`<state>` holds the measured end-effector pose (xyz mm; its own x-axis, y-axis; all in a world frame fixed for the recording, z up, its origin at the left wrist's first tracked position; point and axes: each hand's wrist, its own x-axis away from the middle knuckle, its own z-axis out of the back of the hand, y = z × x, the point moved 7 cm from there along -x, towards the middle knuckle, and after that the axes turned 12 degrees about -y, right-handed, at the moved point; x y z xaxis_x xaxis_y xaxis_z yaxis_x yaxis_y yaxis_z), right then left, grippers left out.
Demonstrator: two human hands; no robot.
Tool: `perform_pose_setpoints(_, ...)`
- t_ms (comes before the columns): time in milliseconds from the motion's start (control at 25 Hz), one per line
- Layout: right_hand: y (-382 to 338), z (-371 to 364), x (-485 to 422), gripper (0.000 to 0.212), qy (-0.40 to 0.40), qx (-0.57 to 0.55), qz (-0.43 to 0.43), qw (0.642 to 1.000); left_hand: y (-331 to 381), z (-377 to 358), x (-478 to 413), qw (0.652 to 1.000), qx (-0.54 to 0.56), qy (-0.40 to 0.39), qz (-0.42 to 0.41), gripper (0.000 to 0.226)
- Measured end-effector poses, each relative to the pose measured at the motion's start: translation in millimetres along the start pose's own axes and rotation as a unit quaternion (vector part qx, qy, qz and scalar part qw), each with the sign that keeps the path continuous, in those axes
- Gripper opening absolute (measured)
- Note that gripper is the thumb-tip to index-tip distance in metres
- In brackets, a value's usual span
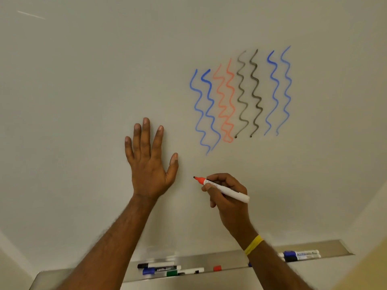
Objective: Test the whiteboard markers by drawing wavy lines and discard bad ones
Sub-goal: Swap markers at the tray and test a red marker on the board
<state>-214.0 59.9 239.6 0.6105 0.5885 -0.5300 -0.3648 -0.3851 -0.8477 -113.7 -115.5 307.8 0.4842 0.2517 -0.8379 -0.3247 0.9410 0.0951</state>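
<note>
My right hand [227, 193] grips an uncapped red marker [222, 188], white-bodied with an orange-red collar, its dark tip pointing left just off or at the whiteboard [83, 80]. My left hand [149, 162] presses flat against the board with fingers spread, left of the marker tip. Above the hands run several wavy lines [240, 97]: pairs in blue, red, black and blue again. A loose red cap [217, 268] lies on the metal tray [326, 246] below.
On the tray's left part lie a black marker [156, 264], a blue marker [161, 270] and a green marker [184, 272]. Two more markers [301, 254], blue and dark capped, lie at the tray's right end. A yellow band circles my right wrist.
</note>
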Motion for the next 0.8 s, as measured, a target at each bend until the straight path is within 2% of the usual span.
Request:
perform_pose_setpoints(160, 16.7, 6.9, 25.6, 0.006, 0.005, -0.068, -0.066, 0.995, 20.5, -18.5, 53.6, 0.998, 0.033, -0.055, -0.018, 0.067)
perform_pose_setpoints(320, 40.7, 30.3, 62.3, 0.017, 0.029, -0.1, -0.137, 0.985, 37.2, -51.7, 126.6, 0.985, 0.045, -0.166, -0.01, 0.067)
perform_pose_setpoints(400, 56.1, 45.3, 83.0, 0.013, 0.046, -0.101, -0.174, 0.979, 48.0, -69.3, 162.8, 0.972, 0.048, -0.229, -0.014, 0.067)
perform_pose_setpoints(560, 99.0, 70.7, 132.3, 0.007, 0.085, -0.123, -0.262, 0.953, 67.7, -108.7, 226.5, 0.929, 0.064, -0.365, -0.013, 0.069)
perform_pose_setpoints(800, 146.1, 96.5, 193.0, 0.007, 0.145, -0.139, -0.373, 0.906, 85.5, -159.3, 306.2, 0.842, 0.032, -0.538, -0.012, 0.069)
